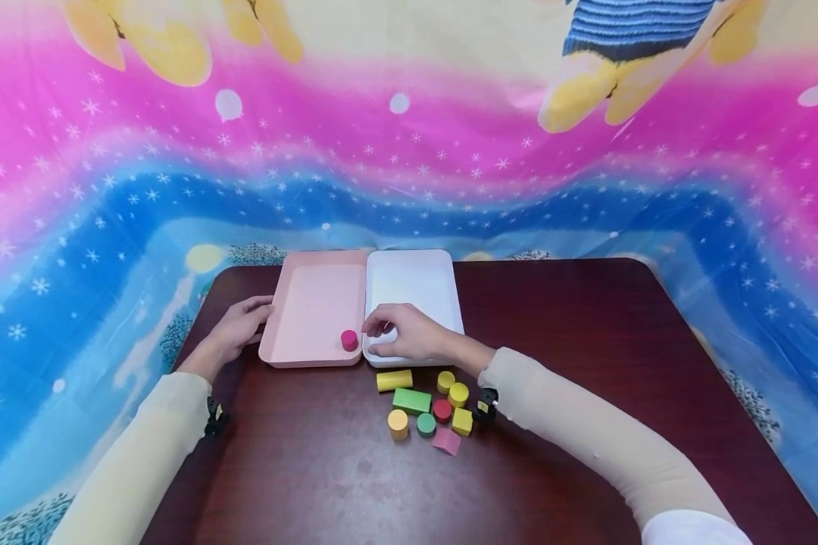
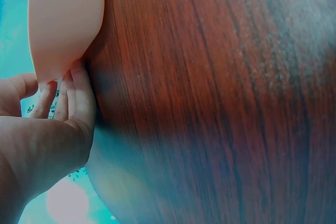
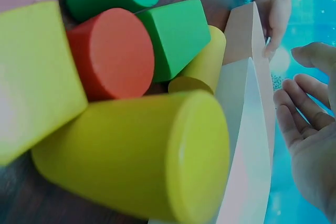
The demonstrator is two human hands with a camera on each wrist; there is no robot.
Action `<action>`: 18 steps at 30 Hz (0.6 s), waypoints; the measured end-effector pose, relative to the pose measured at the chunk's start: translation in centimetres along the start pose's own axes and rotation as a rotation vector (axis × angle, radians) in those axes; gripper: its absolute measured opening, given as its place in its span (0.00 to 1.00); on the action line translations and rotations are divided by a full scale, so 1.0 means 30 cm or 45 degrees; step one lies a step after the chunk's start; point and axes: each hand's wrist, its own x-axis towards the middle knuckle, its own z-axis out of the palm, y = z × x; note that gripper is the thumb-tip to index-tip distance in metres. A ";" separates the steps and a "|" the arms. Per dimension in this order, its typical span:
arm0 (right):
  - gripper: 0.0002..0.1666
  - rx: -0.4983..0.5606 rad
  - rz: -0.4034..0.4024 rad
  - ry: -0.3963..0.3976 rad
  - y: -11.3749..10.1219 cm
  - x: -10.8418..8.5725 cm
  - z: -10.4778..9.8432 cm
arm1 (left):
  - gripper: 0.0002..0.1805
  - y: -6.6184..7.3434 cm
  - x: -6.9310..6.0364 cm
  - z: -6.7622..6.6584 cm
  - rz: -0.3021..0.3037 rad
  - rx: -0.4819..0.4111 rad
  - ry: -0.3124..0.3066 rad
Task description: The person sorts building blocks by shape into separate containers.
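My left hand (image 1: 238, 328) is at the left side of the pink tray (image 1: 316, 357), its fingertips touching the tray's outer wall. In the left wrist view those fingers (image 2: 79, 95) look fairly straight against the wall. Above the near part of the white tray (image 1: 416, 269) hovers my right hand (image 1: 409, 333), fingers bent loosely and nothing between them; the right wrist view shows its thumb and fingers apart. A magenta cylinder block (image 1: 349, 340) stands in the pink tray's near right corner, just left of my right fingertips.
Before the trays lie a yellow cylinder (image 1: 394, 381), a green block (image 1: 412, 401), a red cylinder (image 1: 441, 411), a green cylinder (image 1: 426, 425), an orange-yellow cylinder (image 1: 398, 425), a yellow cube (image 1: 462, 421), a pink prism (image 1: 446, 441) and other yellow cylinders (image 1: 458, 394). A patterned cloth hangs behind the table.
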 end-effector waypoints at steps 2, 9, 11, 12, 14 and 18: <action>0.18 -0.005 -0.003 -0.001 -0.001 -0.013 -0.008 | 0.32 -0.001 0.004 -0.001 0.000 -0.005 0.000; 0.18 -0.042 -0.028 0.023 -0.001 -0.046 -0.025 | 0.32 -0.005 0.004 -0.005 0.003 -0.013 -0.006; 0.18 -0.042 -0.037 0.020 0.001 -0.053 -0.028 | 0.32 -0.007 0.004 -0.006 -0.001 -0.016 -0.004; 0.19 -0.043 -0.039 0.018 0.002 -0.058 -0.029 | 0.32 -0.007 0.005 -0.006 -0.005 -0.016 -0.004; 0.20 -0.039 -0.038 0.011 0.002 -0.067 -0.034 | 0.32 -0.009 0.006 -0.005 -0.008 -0.015 -0.004; 0.20 -0.036 -0.046 0.013 0.000 -0.087 -0.043 | 0.32 -0.010 0.008 -0.005 0.002 -0.013 -0.006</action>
